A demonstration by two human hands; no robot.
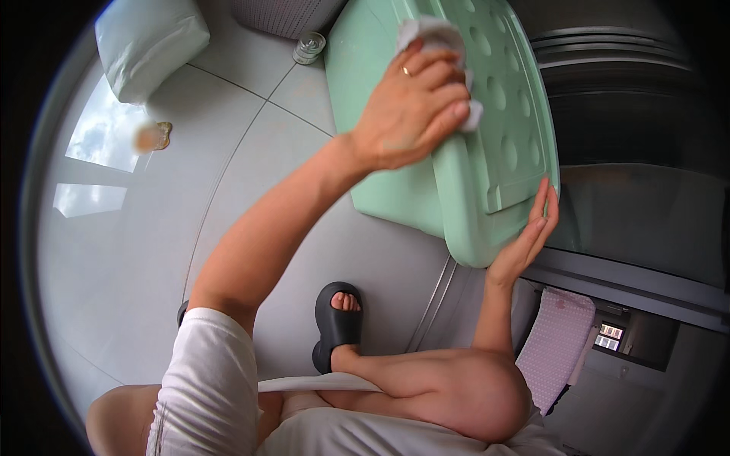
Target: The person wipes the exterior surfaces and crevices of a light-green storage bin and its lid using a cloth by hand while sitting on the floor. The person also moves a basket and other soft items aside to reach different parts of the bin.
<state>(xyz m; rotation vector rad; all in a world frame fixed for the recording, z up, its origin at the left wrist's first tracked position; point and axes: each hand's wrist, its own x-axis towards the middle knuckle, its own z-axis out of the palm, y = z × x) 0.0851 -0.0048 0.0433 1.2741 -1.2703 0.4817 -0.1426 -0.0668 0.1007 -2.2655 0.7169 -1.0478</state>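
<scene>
A large light green plastic storage box [393, 191] stands on the floor in front of me, its lid [502, 142] marked with rows of round dimples. My left hand [419, 102], with a ring on one finger, presses a crumpled white cloth [433, 34] against the lid near its raised border. The cloth is blurred and partly hidden under my fingers. At the lid's near right corner, my right hand [524, 233] holds the edge, fingers stretched along the rim and thumb beside them.
A white plastic-wrapped bundle [151, 48], a woven basket [285, 17] and a small clear container [309, 47] stand beyond on the tiled floor [279, 131]. A small yellowish object [162, 135] lies left. Dark glass panels [633, 125] border the right; a pink patterned cloth [556, 342] hangs below them.
</scene>
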